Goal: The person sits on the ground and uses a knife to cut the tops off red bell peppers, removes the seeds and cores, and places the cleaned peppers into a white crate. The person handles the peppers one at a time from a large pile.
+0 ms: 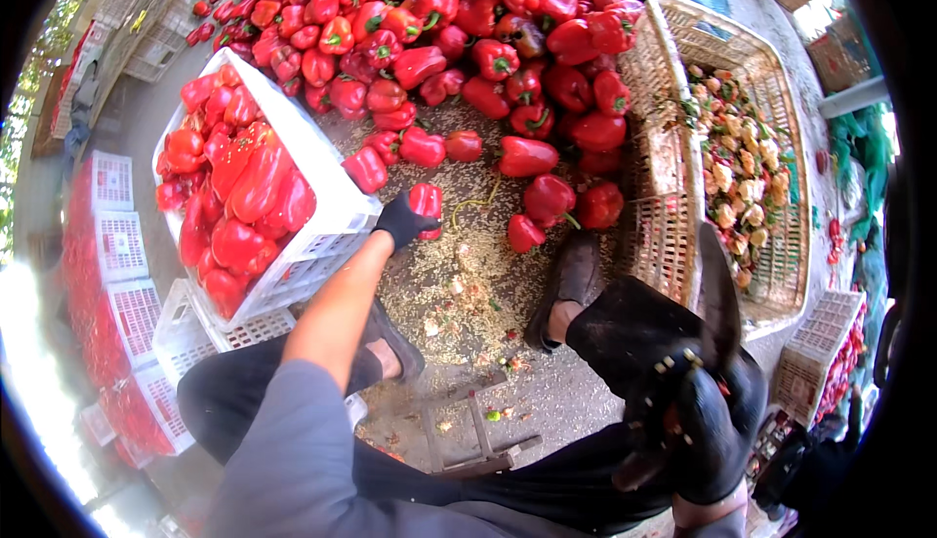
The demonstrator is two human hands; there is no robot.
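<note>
My left hand (404,223), in a dark glove, reaches out to the floor with its fingers closed around the side of a red bell pepper (427,203). Part of that pepper is hidden behind the fingers. A knife with a broad, dark blade (718,300) is in my right hand (703,428), which wears a black glove dotted with pale seeds. The blade points up and away from me, above my knee. Just left of my left hand stands a white plastic crate (344,205) heaped with red bell peppers (252,172).
A large pile of red bell peppers (439,33) covers the floor ahead. To the right, a dirty plastic basket (662,245) holds pepper cores (743,165). Seeds (468,289) litter the floor between my shoes. More filled crates (132,318) line the far left.
</note>
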